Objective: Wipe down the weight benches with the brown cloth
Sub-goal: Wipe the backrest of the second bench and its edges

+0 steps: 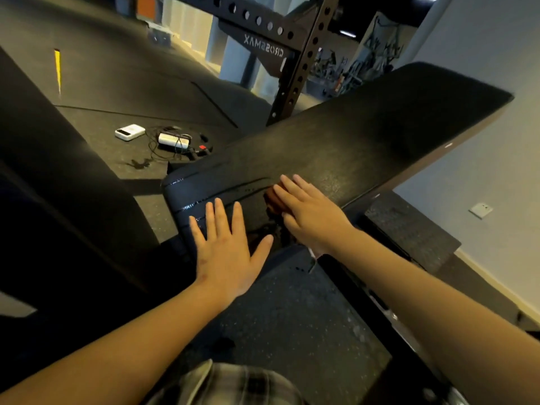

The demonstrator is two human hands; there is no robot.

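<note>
Two bare hands on the black bench pad (336,141). Right hand (309,214) lies flat, fingers together, pressing the brown cloth (274,200) onto the pad; only a folded edge of cloth shows at the fingers' left side, the rest hidden under the palm. Left hand (228,252) rests just beside it, fingers spread, holding nothing. Wet streaks glisten near the pad's end. Bench frame below mostly hidden by forearms and shadow.
</note>
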